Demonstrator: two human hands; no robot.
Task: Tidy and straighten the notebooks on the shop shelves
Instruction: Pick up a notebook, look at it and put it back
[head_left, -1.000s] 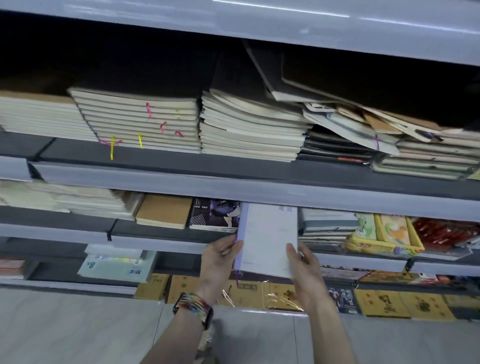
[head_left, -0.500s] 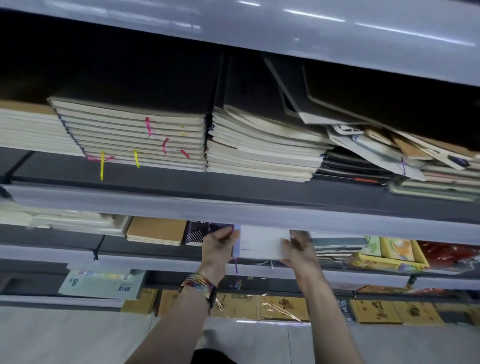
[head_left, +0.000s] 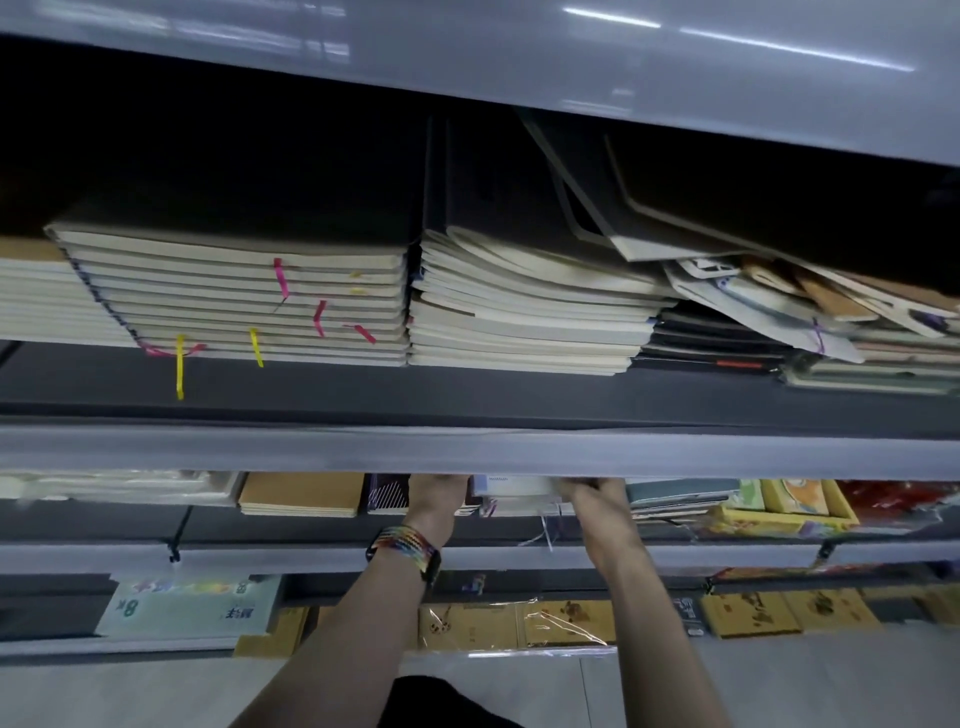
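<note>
A white notebook (head_left: 511, 487) lies on a small stack on the middle shelf, mostly hidden behind the grey shelf lip (head_left: 467, 454). My left hand (head_left: 434, 500), with a rainbow wristband, holds its left edge. My right hand (head_left: 592, 499) holds its right edge. The fingertips of both hands are hidden under the lip. On the shelf above sit neat stacks of cream-edged notebooks (head_left: 244, 296) with coloured ribbons, and a disordered pile of slanting notebooks (head_left: 769, 291) at the right.
Tan notebooks (head_left: 301, 493) and a dark-covered one (head_left: 387, 491) lie left of my hands; grey-green notebooks (head_left: 675, 491) and yellow boxed items (head_left: 779, 506) lie to the right. The lower shelf holds a pale green pad (head_left: 187, 605) and brown wrapped books (head_left: 566, 621).
The white notebook went from upright in front of the shelf to flat on the stack inside it. Both hands followed it in. The view tilted upward.
</note>
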